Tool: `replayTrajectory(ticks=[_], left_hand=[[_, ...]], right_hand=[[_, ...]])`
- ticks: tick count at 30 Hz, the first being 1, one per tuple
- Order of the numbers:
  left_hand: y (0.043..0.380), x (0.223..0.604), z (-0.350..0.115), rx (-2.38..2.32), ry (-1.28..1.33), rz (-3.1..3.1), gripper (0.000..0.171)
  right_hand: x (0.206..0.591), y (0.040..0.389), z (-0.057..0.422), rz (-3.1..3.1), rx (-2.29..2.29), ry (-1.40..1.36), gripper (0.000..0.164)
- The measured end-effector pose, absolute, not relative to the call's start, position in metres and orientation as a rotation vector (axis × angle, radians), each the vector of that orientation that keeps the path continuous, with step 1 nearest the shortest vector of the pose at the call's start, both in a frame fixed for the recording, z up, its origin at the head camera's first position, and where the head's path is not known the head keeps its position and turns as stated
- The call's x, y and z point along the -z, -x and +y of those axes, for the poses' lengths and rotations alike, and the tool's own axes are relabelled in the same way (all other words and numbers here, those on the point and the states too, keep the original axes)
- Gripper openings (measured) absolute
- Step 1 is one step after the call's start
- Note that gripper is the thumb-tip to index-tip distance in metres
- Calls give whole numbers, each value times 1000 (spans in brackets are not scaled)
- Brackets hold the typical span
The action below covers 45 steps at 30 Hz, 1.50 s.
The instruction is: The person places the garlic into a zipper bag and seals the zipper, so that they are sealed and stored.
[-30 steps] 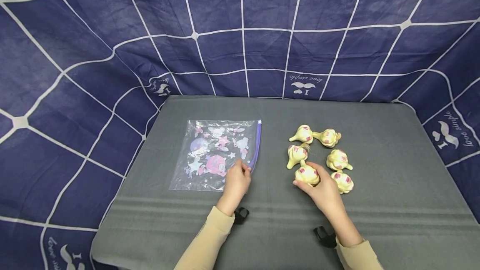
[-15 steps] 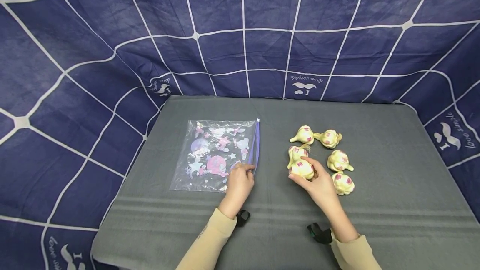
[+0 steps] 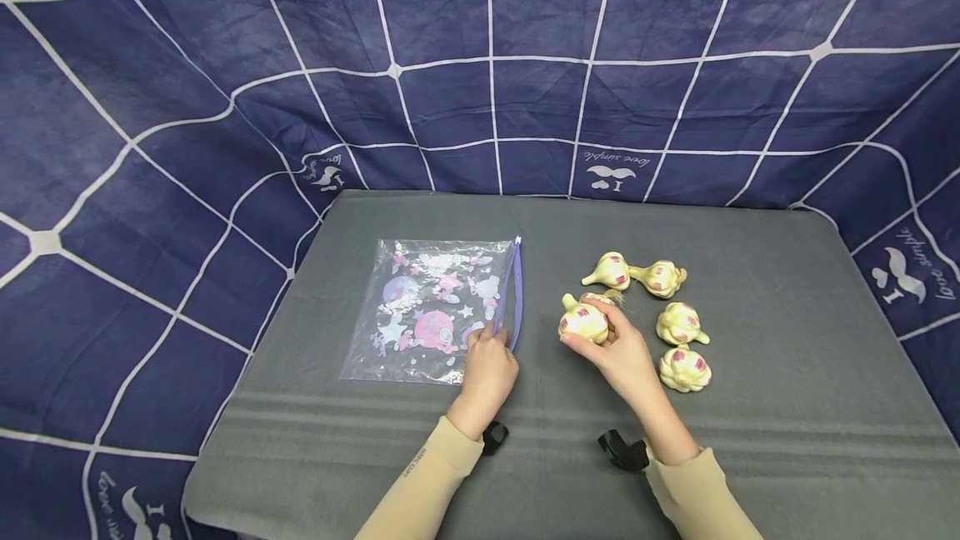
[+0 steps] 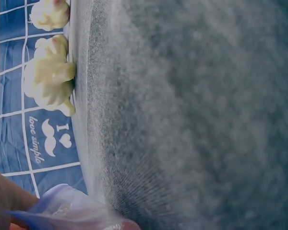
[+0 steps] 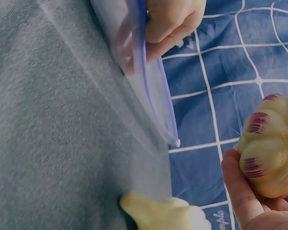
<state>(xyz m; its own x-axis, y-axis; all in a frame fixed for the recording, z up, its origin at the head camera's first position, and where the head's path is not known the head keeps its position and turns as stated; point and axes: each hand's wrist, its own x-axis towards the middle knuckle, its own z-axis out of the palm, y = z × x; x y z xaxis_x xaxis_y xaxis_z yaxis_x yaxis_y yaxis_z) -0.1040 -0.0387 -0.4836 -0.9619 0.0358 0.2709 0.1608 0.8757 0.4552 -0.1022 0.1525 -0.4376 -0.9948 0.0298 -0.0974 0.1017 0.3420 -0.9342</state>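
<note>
A clear zip bag [image 3: 405, 332] with pastel cartoon prints lies flat at the left of the table, its purple zip edge [image 3: 518, 298] facing right and parted. My left hand [image 3: 487, 373] pinches the near part of that mouth; in the right wrist view its fingers [image 5: 168, 28] straddle the film. Between thumb and fingers, my right hand [image 3: 622, 365] grips a garlic bulb [image 3: 583, 323] with purple marks, raised off the cloth, stem pointing up. Another garlic bulb [image 3: 597, 298] is mostly hidden behind the held one.
Several more garlic bulbs lie to the right: one stem-left bulb [image 3: 613, 272], its neighbour [image 3: 660, 279], and two nearer ones [image 3: 680, 323], [image 3: 685, 369]. Grey cloth [image 3: 787, 340] covers the table. A blue checked curtain [image 3: 540, 98] encloses the back and sides.
My right hand has lifted the garlic bulb and carried it left towards the bag. My left hand has shifted slightly at the mouth, and the purple edges have spread apart.
</note>
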Motion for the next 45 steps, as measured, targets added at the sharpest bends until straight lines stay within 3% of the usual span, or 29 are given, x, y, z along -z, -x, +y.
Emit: replayTrajectory(ticks=[19,26,45], left_hand=[[106,482,-37,1116,-166,-2722,72],[105,480,-38,1182,-186,-2712,76],[102,478,-39,1215,-197,-2627,81]], right_hand=[[430,126,119,2179,2075,4,61],[435,144,94,2069,2105,153,63],[470,187,70,2432,1776,66,69]])
